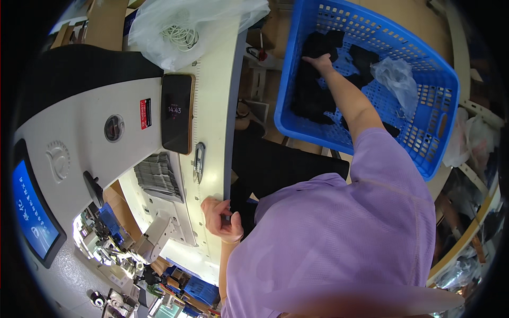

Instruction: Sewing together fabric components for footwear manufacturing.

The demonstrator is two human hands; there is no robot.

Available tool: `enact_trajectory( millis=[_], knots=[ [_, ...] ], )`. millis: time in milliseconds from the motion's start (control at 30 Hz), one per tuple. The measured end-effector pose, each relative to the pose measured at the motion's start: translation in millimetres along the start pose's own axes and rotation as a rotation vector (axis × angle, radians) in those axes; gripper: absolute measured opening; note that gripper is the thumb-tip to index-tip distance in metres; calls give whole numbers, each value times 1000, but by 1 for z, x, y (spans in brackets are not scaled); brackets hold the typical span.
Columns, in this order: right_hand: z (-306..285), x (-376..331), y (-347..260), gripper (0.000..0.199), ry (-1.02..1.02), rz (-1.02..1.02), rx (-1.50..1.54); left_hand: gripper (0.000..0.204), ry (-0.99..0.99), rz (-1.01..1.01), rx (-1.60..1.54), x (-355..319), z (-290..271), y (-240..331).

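My right arm reaches into a blue plastic basket (366, 24) at the upper right. Inside it my right hand (319, 62) has its fingers stretched out and apart, with the fingertips against black fabric pieces (313, 100). My left hand (221, 220) rests at the edge of a pale worktable (214, 127). Its fingers are loosely curled, and nothing shows in them. Nearest to that hand on the table are grey thread snips (199, 162). A stack of grey fabric pieces (158, 176) lies further left, by the sewing machine's arm (87, 127).
A dark phone (177, 112) lies between the machine and the table edge. At the far end sits a clear plastic bag (217, 21) with a coiled white cord (180, 37). Another clear bag (396, 79) is in the basket. A lit blue screen (34, 206) stands at the left.
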State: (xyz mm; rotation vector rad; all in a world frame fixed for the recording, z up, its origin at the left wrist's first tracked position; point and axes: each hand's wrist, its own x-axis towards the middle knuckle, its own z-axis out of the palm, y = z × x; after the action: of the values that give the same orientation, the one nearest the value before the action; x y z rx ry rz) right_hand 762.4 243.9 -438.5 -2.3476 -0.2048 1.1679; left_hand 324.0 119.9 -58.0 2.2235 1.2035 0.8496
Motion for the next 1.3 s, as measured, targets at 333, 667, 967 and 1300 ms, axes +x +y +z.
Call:
enact_trajectory(
  millis=[333,667,967,1300],
  knots=[
    [-32,44,74,70,-12,-201,266,24,-10,82,51,11,1,2],
    [-149,-76,88,38,-232,-353,787,15,6,116,67,7,1,5],
    [-211,-159,63,56,30,-600,1015,14,61,186,87,-3,-2,4],
    [-241,-280,0,49,11,-729,1194,43,5,153,-152,-19,17,24]
  ],
)
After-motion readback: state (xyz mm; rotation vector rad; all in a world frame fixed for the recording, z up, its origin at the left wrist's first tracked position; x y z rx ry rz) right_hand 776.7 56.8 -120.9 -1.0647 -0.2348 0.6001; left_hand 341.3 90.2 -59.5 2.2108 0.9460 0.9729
